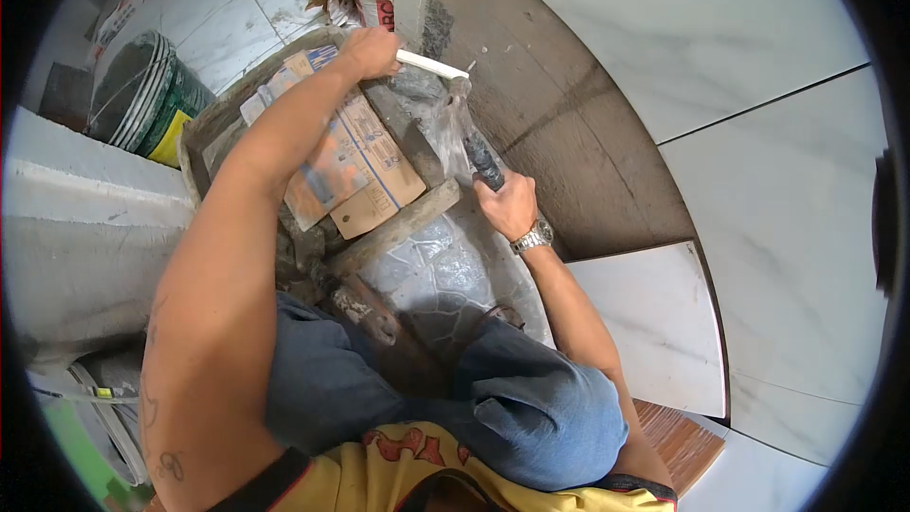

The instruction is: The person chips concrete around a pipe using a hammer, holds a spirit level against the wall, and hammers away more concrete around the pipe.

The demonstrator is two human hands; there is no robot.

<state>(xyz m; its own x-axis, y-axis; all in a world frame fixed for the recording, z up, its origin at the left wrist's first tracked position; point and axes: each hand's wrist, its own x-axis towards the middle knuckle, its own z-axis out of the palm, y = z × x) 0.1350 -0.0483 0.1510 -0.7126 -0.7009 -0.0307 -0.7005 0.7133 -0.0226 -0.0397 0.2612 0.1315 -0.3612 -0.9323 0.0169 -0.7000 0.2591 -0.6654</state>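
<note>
My left hand (372, 52) is closed around one end of a narrow white strip (432, 64), which points to the right. In my right hand (510, 205) is a tool with a black handle (483, 161); its greyish upper end lies by the strip's free tip. Whether the two touch I cannot tell, and the kind of tool is unclear. A metal watch (533, 236) circles my right wrist. Below my left forearm lies a flattened cardboard box (382, 175) with blue printing, on a worn wooden frame (403, 223).
A dark green bucket (180, 100) stands at the left on pale floor tiles. A torn paper bag (355, 5) sits at the back. To the right are a brown-grey bare strip (569, 123) and large white marbled tiles (758, 199). A loose white tile (654, 322) lies near my right arm.
</note>
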